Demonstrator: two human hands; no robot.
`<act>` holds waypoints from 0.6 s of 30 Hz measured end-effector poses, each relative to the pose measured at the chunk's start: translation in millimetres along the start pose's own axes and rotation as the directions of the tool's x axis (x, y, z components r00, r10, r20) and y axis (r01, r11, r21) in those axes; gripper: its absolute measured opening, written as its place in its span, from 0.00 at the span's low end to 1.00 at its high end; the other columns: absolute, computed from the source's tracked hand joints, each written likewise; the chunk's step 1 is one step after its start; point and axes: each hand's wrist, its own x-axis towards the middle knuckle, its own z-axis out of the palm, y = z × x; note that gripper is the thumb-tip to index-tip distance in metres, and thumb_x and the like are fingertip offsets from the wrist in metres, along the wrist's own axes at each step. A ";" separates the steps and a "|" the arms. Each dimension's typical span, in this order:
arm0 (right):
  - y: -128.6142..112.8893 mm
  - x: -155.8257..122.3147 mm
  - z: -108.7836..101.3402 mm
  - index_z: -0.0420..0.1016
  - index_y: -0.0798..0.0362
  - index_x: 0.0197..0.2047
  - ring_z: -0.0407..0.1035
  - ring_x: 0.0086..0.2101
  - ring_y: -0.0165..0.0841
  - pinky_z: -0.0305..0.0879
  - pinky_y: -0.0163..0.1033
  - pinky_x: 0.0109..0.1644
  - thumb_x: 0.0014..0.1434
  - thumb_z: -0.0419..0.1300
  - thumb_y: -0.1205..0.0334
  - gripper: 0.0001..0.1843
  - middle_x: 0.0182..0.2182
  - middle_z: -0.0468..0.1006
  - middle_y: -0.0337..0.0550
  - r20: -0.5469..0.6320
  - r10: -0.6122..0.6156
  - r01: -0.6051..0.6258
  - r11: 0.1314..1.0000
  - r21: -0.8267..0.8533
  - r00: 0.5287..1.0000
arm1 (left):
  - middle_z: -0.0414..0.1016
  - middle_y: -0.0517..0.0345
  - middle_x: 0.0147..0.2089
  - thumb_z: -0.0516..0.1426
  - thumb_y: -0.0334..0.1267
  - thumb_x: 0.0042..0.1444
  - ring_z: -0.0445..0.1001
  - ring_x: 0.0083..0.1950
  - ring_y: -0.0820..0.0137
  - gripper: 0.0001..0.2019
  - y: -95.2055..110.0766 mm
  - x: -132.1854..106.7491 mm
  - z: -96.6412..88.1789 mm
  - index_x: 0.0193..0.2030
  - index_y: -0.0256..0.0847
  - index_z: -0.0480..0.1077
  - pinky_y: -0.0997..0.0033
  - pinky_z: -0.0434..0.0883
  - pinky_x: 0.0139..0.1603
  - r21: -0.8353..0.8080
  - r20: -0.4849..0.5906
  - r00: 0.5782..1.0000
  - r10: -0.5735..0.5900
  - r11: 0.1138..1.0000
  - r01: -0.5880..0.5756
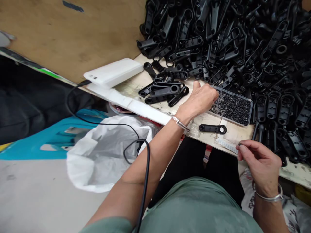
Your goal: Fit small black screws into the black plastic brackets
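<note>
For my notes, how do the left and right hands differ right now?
The left hand reaches into the clear tray of small black pieces; the right hand hovers at the table edge. The left hand's fingers curl downward; the right hand's pinch a tiny dark piece. Both wrists wear silver bangles.

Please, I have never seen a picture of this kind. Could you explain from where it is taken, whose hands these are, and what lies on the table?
The camera sits on a person's head and looks down, so both hands belong to that person, who is at a worktable. The left hand reaches to a clear tray filled with tiny black pieces; whether it grips any is hidden. The right hand pinches a small dark piece between thumb and finger. A big pile of black plastic arms covers the far side, and a single arm lies near the front edge. A white box with a cable lies at the left.
</note>
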 end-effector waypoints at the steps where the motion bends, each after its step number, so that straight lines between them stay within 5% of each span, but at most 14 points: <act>1: 0.2 0.0 0.3 0.80 0.50 0.39 0.70 0.23 0.26 0.69 0.30 0.28 0.59 0.67 0.63 0.04 0.23 0.76 0.35 0.001 -0.004 0.004 1.000 0.000 1.000 | 0.75 0.53 0.37 0.52 0.23 0.54 0.68 0.47 0.62 0.10 0.3 -0.3 0.5 0.31 0.37 0.72 0.52 0.56 0.55 0.009 0.000 1.000 -0.002 1.000 0.002; 8: 1.4 -2.8 -2.2 0.80 0.51 0.39 0.70 0.23 0.27 0.68 0.30 0.27 0.59 0.67 0.62 0.05 0.23 0.76 0.36 0.013 0.000 0.001 1.000 -0.014 1.000 | 0.69 0.55 0.30 0.48 0.20 0.55 0.68 0.44 0.64 0.13 6.8 -0.9 2.4 0.27 0.36 0.69 0.51 0.55 0.58 0.020 0.039 0.999 -0.021 1.000 0.020; 15: -6.1 0.3 2.3 0.80 0.51 0.37 0.71 0.23 0.29 0.69 0.31 0.26 0.58 0.68 0.63 0.03 0.22 0.75 0.36 -0.021 0.045 -0.043 0.995 0.089 0.999 | 0.72 0.54 0.35 0.48 0.23 0.56 0.68 0.44 0.64 0.11 1.3 -6.4 3.6 0.31 0.37 0.69 0.56 0.59 0.55 -0.057 -0.105 0.994 0.037 0.997 -0.044; 18: -8.2 4.0 6.4 0.80 0.52 0.37 0.70 0.22 0.28 0.70 0.31 0.26 0.58 0.68 0.63 0.03 0.24 0.77 0.39 -0.054 0.057 -0.048 0.987 0.155 0.997 | 0.73 0.54 0.34 0.48 0.25 0.57 0.68 0.40 0.66 0.11 -1.5 -7.7 1.2 0.34 0.37 0.71 0.62 0.62 0.49 -0.090 -0.081 0.996 0.022 0.996 -0.029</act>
